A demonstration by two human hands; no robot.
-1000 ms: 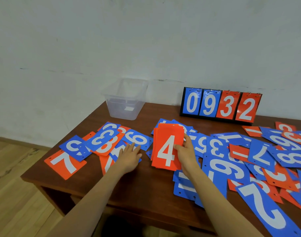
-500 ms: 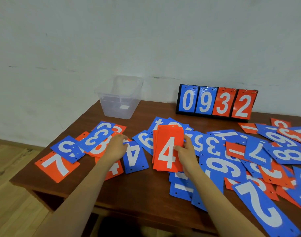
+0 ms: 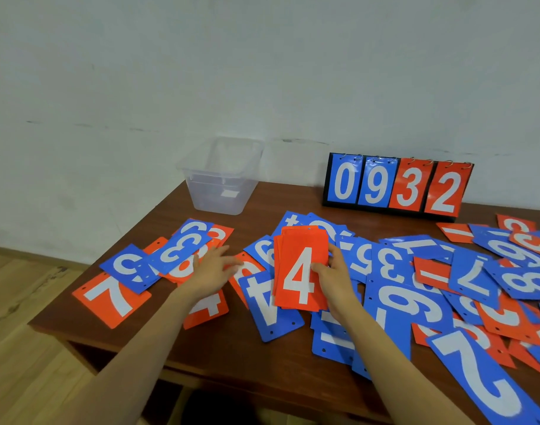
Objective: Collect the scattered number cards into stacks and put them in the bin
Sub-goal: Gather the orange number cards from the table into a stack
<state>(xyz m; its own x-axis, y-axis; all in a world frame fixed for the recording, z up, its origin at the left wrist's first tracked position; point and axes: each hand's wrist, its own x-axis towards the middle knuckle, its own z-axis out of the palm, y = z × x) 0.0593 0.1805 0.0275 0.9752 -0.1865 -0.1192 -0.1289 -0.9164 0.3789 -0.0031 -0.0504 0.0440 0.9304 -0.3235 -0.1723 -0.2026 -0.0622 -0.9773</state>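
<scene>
in the right fingers (image 3: 336,254): the orange stack (image 3: 302,271).

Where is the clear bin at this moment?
Head view: the clear bin stands at the table's far left by the wall, left of the flip scoreboard, beyond the left hand.

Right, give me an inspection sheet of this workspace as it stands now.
Surface: brown wooden table, cards spread across it.
Job's things: red stack topped by a 4, held up; loose cards, red and blue, scattered; clear bin rear left, no cards seen inside.
Clutter: flip scoreboard reading 0932.
Hands: right hand grips the red stack; left hand flat on loose cards.
Cables: nothing seen.
Surroundings: white wall, wooden floor.
</scene>
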